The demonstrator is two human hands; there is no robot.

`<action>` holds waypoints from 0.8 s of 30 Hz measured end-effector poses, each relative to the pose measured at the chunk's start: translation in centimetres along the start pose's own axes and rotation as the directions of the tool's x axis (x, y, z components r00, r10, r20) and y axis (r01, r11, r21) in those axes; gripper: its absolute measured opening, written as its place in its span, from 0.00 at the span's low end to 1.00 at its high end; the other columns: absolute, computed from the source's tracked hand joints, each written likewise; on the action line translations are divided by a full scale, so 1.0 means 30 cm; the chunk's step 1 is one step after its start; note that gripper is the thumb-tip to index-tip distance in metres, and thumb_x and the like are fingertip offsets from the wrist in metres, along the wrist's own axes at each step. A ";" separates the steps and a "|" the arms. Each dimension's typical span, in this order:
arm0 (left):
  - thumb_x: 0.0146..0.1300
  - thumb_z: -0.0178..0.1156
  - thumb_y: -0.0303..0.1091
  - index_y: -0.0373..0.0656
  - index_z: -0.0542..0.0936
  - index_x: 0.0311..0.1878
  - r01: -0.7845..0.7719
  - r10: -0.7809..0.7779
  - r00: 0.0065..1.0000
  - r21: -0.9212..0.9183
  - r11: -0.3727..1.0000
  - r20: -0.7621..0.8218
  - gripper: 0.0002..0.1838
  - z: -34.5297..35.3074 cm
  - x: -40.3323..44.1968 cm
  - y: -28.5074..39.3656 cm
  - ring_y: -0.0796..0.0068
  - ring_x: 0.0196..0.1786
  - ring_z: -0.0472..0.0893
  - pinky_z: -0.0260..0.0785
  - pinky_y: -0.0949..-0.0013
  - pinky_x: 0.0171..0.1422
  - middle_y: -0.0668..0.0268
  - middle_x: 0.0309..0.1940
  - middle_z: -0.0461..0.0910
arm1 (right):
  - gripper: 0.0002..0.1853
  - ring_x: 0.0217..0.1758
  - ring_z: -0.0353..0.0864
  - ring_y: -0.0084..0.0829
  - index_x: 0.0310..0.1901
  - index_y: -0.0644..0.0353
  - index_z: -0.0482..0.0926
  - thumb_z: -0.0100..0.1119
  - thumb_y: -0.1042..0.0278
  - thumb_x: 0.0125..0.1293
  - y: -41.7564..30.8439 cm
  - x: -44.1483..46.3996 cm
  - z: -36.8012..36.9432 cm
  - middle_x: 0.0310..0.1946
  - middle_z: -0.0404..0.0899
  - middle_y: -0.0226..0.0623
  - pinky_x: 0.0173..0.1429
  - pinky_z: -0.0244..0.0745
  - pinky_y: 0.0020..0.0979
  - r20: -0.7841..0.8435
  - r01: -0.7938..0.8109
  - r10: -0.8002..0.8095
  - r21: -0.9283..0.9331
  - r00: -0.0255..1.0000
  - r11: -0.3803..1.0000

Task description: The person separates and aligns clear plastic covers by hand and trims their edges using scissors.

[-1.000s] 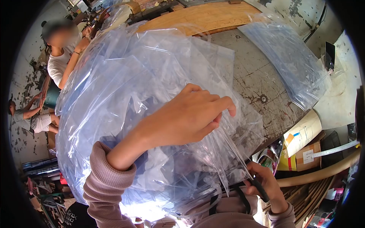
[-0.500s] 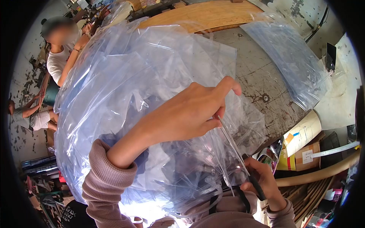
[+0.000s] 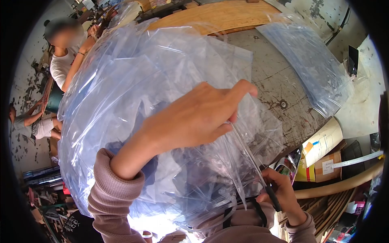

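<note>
A big heap of clear plastic sheets [image 3: 121,89] covers most of the worktable in front of me. Above its right part, my left hand [image 3: 198,113] pinches an edge of the plastic between thumb and fingers, its index finger stretched to the right. My right hand [image 3: 281,194], at the lower right, is closed round the black handles of scissors [image 3: 272,197]. The blades point up and left, along the strip of plastic stretched below my left hand. How far the blades are parted cannot be made out.
A flat stack of clear sheets [image 3: 308,65] lies at the upper right of the scratched worktable [image 3: 279,93]. Behind is a curved wooden board [image 3: 219,16]. Boxes [image 3: 328,166] stand at the right. Two people [image 3: 65,60] are at the left.
Over the last second both hands have shifted slightly. My left hand has moved a little up and keeps its pinch on the plastic. The scissors stay in my right hand.
</note>
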State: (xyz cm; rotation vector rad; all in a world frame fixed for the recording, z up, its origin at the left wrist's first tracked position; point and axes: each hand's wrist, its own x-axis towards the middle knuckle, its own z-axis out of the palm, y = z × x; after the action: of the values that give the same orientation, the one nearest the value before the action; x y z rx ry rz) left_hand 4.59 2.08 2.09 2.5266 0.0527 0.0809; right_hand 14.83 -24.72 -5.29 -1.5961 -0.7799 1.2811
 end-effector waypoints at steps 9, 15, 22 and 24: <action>0.57 0.63 0.30 0.50 0.73 0.47 -0.089 0.088 0.996 0.060 0.994 0.018 0.15 -0.003 -0.008 -0.028 0.76 0.37 0.79 0.59 0.63 0.55 0.77 0.29 0.80 | 0.31 0.29 0.68 0.13 0.47 0.64 0.71 0.77 0.55 0.48 -0.015 -0.006 0.004 0.24 0.72 0.23 0.32 0.62 0.19 0.084 0.002 -0.013 0.126 0.996 0.992; 0.56 0.64 0.29 0.49 0.73 0.45 -0.070 0.070 0.997 0.009 0.998 -0.034 0.14 0.009 -0.001 -0.036 0.74 0.33 0.79 0.60 0.64 0.53 0.75 0.26 0.80 | 0.32 0.31 0.69 0.14 0.48 0.65 0.70 0.76 0.55 0.48 -0.038 0.004 0.013 0.26 0.73 0.25 0.34 0.63 0.20 0.094 -0.001 -0.007 0.088 0.996 0.996; 0.54 0.65 0.27 0.47 0.71 0.44 -0.110 0.110 0.990 0.008 0.994 -0.084 0.17 0.012 0.006 -0.040 0.72 0.29 0.79 0.65 0.68 0.43 0.72 0.24 0.79 | 0.33 0.29 0.68 0.14 0.48 0.65 0.71 0.77 0.53 0.47 -0.057 0.009 0.030 0.25 0.74 0.26 0.32 0.62 0.20 0.068 0.007 -0.010 0.049 0.998 0.999; 0.53 0.66 0.26 0.47 0.70 0.45 -0.098 0.097 0.992 -0.013 0.995 -0.080 0.18 0.011 0.010 -0.039 0.71 0.28 0.79 0.67 0.68 0.40 0.71 0.24 0.79 | 0.33 0.28 0.68 0.14 0.48 0.65 0.71 0.77 0.54 0.47 -0.058 0.004 0.031 0.25 0.75 0.26 0.32 0.62 0.20 0.060 -0.003 0.001 0.028 0.998 1.000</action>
State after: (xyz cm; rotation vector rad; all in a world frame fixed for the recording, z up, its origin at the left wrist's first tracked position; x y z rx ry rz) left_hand 4.88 2.86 1.14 2.5075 -0.0394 0.2200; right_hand 14.09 -23.71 -3.76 -1.5432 -0.7940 1.3407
